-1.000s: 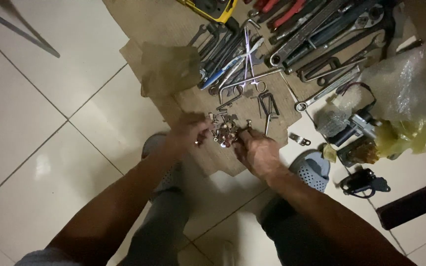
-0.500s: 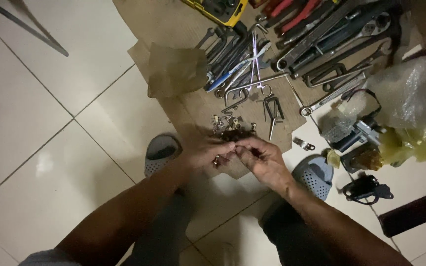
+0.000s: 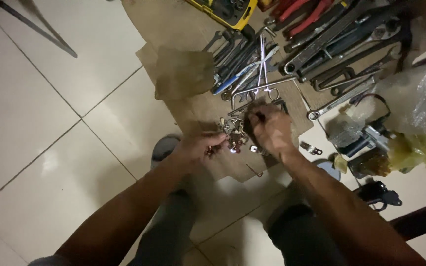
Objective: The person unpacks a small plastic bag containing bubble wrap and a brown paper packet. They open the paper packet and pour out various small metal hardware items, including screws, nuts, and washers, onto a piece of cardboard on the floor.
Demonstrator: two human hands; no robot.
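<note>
Left hand (image 3: 195, 146) pinches small metal pieces beside pile of small metal fittings (image 3: 233, 132) on cardboard sheet (image 3: 183, 106) — right hand (image 3: 271, 129) curled over pile, contents hidden; wrenches (image 3: 331, 44) fanned beyond.

Crinkled clear plastic bag (image 3: 415, 101) at right, yellowish bag (image 3: 420, 148) just below it.

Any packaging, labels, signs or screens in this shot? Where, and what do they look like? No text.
Clear plastic bag: right edge, beside the wrenches; crumpled, translucent whitish.
Yellowish plastic bag: right, just below the clear one; crumpled, see-through yellow-green.
Small clear bag: right of the cardboard; wrinkled, translucent, contents unclear.
Yellow case: top centre, cut off by the frame; yellow with dark insert.
No labels, signs or screens can be made out.
</note>
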